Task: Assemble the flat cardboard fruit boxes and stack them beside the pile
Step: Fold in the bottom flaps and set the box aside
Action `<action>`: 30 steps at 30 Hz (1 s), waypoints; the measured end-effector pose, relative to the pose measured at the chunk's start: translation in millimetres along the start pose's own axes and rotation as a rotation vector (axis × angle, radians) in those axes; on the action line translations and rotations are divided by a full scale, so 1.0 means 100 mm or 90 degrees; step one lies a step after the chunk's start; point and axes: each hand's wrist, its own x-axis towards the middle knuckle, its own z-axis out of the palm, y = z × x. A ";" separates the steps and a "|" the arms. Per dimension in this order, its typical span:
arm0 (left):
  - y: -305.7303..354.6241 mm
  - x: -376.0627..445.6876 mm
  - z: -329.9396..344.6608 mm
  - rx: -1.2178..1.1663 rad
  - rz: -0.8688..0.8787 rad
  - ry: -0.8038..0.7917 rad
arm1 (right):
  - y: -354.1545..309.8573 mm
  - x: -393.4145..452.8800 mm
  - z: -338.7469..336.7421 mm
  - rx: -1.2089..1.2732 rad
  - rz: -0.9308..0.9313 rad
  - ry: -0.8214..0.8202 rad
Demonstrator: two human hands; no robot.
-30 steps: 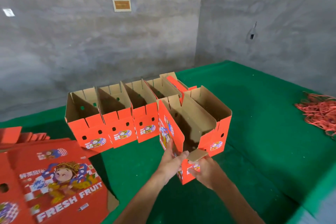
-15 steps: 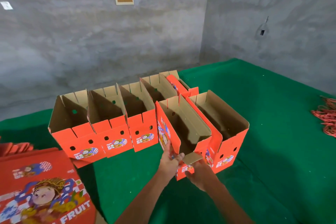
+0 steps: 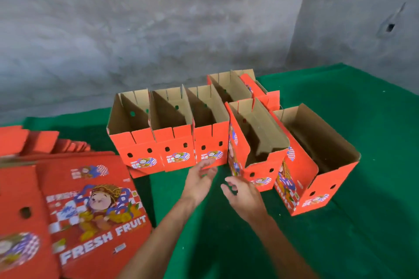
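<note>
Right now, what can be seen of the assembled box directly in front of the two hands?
The box nearest the hands is red printed corrugated cardboard, plain brown inside. It stands upright on the green cloth with its top open. Its near end shows two round holes and a cartoon label, and its long left side carries more print. Another box stands close on its right, and a row of boxes on its left. The left hand and right hand are both open just in front, neither gripping it.

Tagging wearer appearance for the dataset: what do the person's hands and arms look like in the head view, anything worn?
Both the left hand and right hand are bare: no gloves, and no rings visible on the fingers. Both forearms are bare down to the frame's bottom edge, with no sleeves, watch or wristband in view. No markings or tape visible; the image is slightly blurred.
</note>
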 end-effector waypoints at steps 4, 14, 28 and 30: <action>-0.08 -0.42 -0.94 0.191 0.041 0.062 | -0.56 -0.12 0.43 0.027 -0.079 -0.056; -0.42 -1.67 -2.81 0.798 -0.056 0.270 | -1.57 -0.79 1.94 0.083 -0.195 -0.373; -0.46 -2.29 -3.28 0.517 0.148 0.482 | -1.80 -1.00 2.06 -0.068 -0.200 -0.494; -0.39 -2.35 -3.30 0.414 0.152 0.491 | -1.79 -0.99 1.97 -0.060 -0.191 -0.500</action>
